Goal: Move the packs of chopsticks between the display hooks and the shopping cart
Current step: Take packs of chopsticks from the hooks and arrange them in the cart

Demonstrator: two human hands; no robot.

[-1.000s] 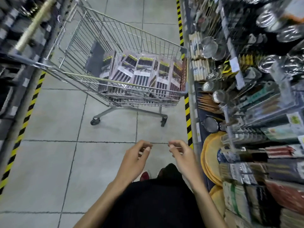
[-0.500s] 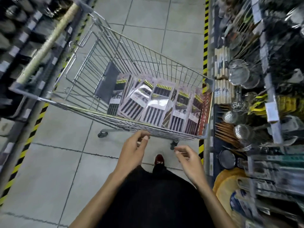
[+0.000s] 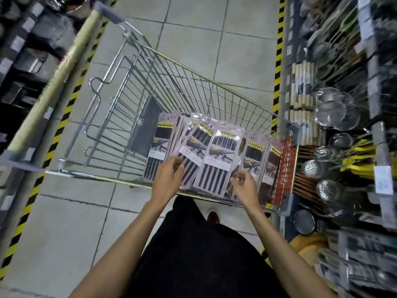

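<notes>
Closest in, black clothing (image 3: 193, 265) and two bare forearms stretched forward over the near rim of the shopping cart (image 3: 101, 179). Left hand (image 3: 168, 176) over the packs of chopsticks (image 3: 217, 155), fingers curled, tips against the lower part of one clear pack. Impossible to tell whether pinching it or only touching. Right hand (image 3: 245, 186) just beside, loosely curled above the packs near the rim, nothing plainly in its grasp.

Lower down between the arms, a red shoe (image 3: 212, 217) on the grey floor tiles (image 3: 64, 233).

Inside the cart, the packs fanned in a leaning row along the near side: black sticks with gold tips behind clear plastic, white labels across the middle. Red sign (image 3: 283, 168) at the cart's right end. Beyond the row, wire mesh and a grey flap (image 3: 144, 125).

Farther right, metal strainers (image 3: 330, 114) hanging on the display — yellow-black tape (image 3: 279, 50) along the shelf foot.
</notes>
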